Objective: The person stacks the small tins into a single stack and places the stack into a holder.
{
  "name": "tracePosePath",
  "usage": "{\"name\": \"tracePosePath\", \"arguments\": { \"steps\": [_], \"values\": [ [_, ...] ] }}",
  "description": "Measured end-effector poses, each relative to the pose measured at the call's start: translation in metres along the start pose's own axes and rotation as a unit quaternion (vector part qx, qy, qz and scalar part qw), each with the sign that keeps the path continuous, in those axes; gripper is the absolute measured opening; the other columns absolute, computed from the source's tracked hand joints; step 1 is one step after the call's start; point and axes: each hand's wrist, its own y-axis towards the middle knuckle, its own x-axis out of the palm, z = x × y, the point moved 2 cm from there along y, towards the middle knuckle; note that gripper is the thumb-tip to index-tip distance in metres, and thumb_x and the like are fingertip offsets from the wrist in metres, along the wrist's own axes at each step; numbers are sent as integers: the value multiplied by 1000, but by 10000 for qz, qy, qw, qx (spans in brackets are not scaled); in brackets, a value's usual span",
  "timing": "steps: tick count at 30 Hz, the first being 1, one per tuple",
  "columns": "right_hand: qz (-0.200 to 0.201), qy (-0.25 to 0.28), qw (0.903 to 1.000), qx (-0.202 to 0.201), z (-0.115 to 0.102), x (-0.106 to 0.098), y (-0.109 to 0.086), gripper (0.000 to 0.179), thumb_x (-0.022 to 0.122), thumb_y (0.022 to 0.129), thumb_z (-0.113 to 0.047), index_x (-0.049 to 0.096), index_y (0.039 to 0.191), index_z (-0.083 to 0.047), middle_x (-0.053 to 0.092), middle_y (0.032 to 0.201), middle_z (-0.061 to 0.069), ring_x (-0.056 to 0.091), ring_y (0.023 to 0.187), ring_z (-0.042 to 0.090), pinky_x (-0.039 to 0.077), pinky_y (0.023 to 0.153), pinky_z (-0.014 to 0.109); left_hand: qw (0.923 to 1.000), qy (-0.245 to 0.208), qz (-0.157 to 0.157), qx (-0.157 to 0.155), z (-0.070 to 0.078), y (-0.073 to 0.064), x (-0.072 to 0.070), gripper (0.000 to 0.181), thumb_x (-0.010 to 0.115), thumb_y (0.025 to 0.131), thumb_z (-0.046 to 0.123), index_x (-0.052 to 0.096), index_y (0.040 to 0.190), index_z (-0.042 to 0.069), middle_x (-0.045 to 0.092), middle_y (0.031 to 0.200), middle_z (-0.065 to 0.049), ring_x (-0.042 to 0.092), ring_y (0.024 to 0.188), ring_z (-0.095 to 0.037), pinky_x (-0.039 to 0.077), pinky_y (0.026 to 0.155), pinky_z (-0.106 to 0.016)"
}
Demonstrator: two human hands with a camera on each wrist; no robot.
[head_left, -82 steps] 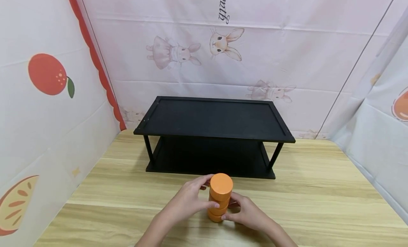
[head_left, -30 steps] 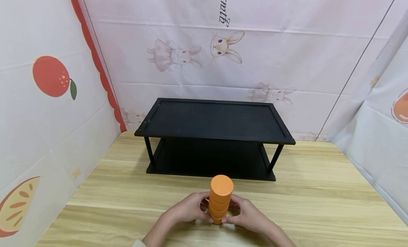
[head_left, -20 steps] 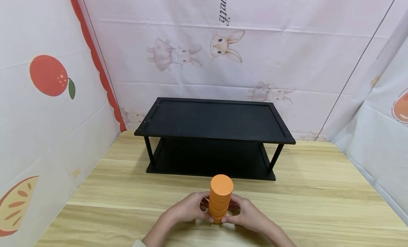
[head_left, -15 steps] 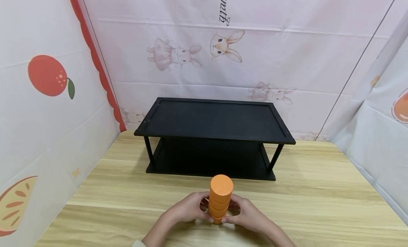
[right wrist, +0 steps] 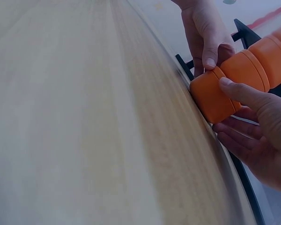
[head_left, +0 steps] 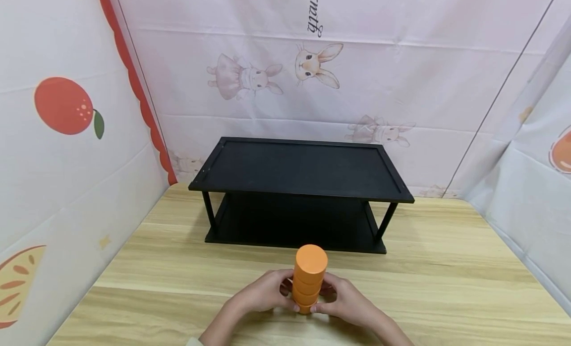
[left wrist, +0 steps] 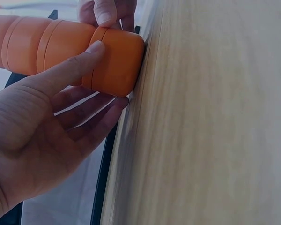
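An upright stack of several orange round lidded tins stands on the wooden table, in front of the black shelf. From the left side, my left hand grips the lowest tin, its thumb at the lid seam and its fingers curved behind. Opposite it, my right hand holds the same tin with thumb and fingers. Both thumbs lie close together on the tin's near side in the head view. The right wrist view shows the bottom tin resting against the table surface. Fingers behind the stack are partly hidden.
A black two-tier shelf stands at the back of the wooden table, just beyond the stack. Printed cloth hangs behind the table and along both sides.
Since the oldest frame, my left hand has slid down from the stack's middle to the lowest tin, and the tins line up more evenly. Over the last second the hands stay still.
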Motion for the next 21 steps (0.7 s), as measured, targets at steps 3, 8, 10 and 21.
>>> {"name": "tracePosePath", "arguments": {
  "steps": [3,8,10,21],
  "values": [
    [7,-8,10000,-40,0,0,0,48,73,79,-33,54,119,-15,58,113,-5,56,97,11,47,86,34,10000,-4,17,0,1,-1,0,48,80,70,8,59,113,11,59,102,8,56,89,-8,48,78,-24],
    [1,29,10000,-32,0,0,0,48,72,79,-32,54,120,-15,57,114,-4,56,98,11,47,86,34,10000,-10,31,-31,2,-2,0,49,80,69,8,59,113,11,59,102,8,56,90,-8,48,78,-24],
    [2,39,10000,-13,-1,0,0,48,72,79,-32,54,120,-16,57,114,-5,56,98,11,46,86,34,10000,-20,25,-44,3,-2,0,49,80,69,7,59,114,11,59,102,7,56,90,-9,48,79,-24],
    [-46,67,10000,48,-8,-5,3,50,74,78,-31,54,121,-16,58,115,-3,58,97,13,47,85,34,10000,44,57,35,9,-4,-5,52,80,70,11,57,116,11,59,102,8,56,91,-8,48,79,-24]
  ]
}}
